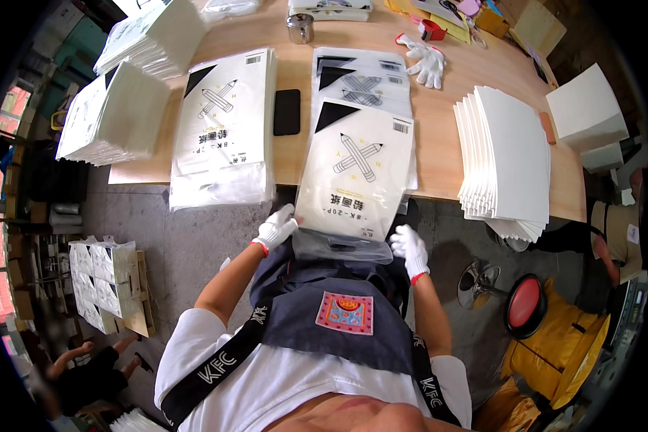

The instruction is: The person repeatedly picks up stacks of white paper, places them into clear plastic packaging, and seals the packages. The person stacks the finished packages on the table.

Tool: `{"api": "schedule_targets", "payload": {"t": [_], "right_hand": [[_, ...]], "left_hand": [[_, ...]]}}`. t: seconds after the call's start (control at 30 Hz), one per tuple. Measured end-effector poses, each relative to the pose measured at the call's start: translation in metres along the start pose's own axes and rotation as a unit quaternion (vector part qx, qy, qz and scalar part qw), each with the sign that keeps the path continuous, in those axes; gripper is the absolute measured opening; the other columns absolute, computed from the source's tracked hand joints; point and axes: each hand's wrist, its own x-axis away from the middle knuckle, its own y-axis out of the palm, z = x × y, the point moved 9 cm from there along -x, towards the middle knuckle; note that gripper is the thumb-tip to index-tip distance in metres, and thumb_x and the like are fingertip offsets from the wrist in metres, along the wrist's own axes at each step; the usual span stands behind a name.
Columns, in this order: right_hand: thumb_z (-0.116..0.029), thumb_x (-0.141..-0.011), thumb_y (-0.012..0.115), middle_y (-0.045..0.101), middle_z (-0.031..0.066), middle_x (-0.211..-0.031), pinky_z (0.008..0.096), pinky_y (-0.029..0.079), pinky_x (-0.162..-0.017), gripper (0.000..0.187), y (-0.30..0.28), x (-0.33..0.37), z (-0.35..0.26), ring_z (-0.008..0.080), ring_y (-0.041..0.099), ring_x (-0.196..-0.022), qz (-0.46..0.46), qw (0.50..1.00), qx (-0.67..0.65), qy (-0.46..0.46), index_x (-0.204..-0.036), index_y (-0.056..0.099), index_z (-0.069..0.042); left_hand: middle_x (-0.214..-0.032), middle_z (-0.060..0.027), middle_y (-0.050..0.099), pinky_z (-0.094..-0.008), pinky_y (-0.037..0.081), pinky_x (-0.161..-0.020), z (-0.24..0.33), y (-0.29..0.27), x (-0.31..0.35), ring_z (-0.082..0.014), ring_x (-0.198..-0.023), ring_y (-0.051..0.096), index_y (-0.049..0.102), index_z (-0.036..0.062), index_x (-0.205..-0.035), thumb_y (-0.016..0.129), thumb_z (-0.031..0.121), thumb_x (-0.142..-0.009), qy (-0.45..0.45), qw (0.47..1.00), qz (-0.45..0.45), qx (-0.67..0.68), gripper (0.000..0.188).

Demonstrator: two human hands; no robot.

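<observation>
In front of me a packet of white paper in a clear plastic bag (360, 162), printed with crossed pencils and a black corner, overhangs the table edge. Its loose clear flap (338, 248) hangs toward my lap. My left hand (276, 229), in a white glove with a red cuff, has its fingers closed at the packet's lower left edge. Beside the lower right corner is my right hand (410, 250), gloved alike, its fingers bent and apart. More bagged packets (360, 68) lie fanned beneath and beyond the front one.
Left of them are a bagged stack (223, 122), a black phone (287, 112) and tall paper stacks (115, 115). White sheets (507, 158) fan out at right. A spare glove (426, 61) and metal canister (300, 29) sit farther back. A red-topped stool (525, 306) stands right.
</observation>
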Motion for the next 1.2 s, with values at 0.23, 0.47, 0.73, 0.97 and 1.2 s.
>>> {"api": "schedule_targets", "payload": {"t": [0.23, 0.47, 0.73, 0.97, 1.2], "right_hand": [[-0.046, -0.097, 0.05, 0.069, 0.0092, -0.08, 0.0277, 0.049, -0.062, 0.045, 0.148, 0.048, -0.025, 0.0145, 0.062, -0.066, -0.074, 0.947, 0.314, -0.004, -0.101, 0.066, -0.004], [-0.049, -0.096, 0.055, 0.066, 0.0027, -0.09, 0.0263, 0.049, -0.063, 0.053, 0.203, 0.04, 0.016, 0.0141, 0.062, -0.071, -0.124, 0.979, 0.124, 0.108, -0.123, 0.057, -0.004], [-0.037, -0.095, 0.058, 0.068, 0.0137, -0.113, 0.0305, 0.045, -0.091, 0.051, 0.367, -0.05, -0.087, 0.0187, 0.062, -0.098, -0.196, 0.964, 0.124, -0.134, -0.12, 0.061, 0.008], [-0.05, -0.09, 0.058, 0.066, 0.0186, -0.075, 0.0425, 0.048, -0.069, 0.054, 0.438, -0.113, -0.114, 0.0264, 0.065, -0.072, -0.097, 0.86, 0.431, -0.256, -0.085, 0.064, 0.003], [-0.021, -0.092, 0.066, 0.068, 0.0075, -0.084, 0.0249, 0.047, -0.051, 0.019, 0.393, -0.003, 0.01, 0.013, 0.062, -0.064, -0.376, 0.908, 0.169, 0.076, -0.102, 0.062, -0.006]], "left_hand": [[-0.142, -0.0209, 0.048, -0.0301, 0.039, -0.105, 0.086, -0.071, 0.068, -0.0229, -0.129, 0.048, 0.032, -0.0057, -0.146, 0.065, 0.012, -0.09, 0.12, 0.963, 0.11, 0.212, 0.068], [-0.139, -0.0133, 0.051, -0.0277, 0.036, -0.105, 0.108, -0.151, 0.067, -0.0174, -0.128, 0.046, 0.038, -0.0091, -0.142, 0.061, 0.013, -0.09, 0.236, 0.877, 0.026, 0.417, 0.061], [-0.131, -0.0097, 0.056, -0.0275, 0.04, -0.099, 0.061, -0.3, 0.135, -0.0142, -0.116, 0.053, 0.044, -0.0049, -0.141, 0.056, 0.01, -0.093, 0.262, 0.853, 0.357, 0.278, 0.051], [-0.146, -0.0189, 0.042, -0.0427, 0.041, -0.103, -0.062, -0.332, 0.049, -0.0394, -0.127, 0.046, 0.036, 0.0176, -0.148, 0.059, 0.025, -0.089, 0.051, 0.899, 0.357, -0.251, 0.064], [-0.153, -0.022, 0.029, -0.047, 0.04, -0.104, -0.083, -0.316, 0.031, -0.0462, -0.129, 0.043, 0.037, 0.0227, -0.147, 0.056, 0.034, -0.09, 0.009, 0.912, 0.303, -0.276, 0.06]]}}
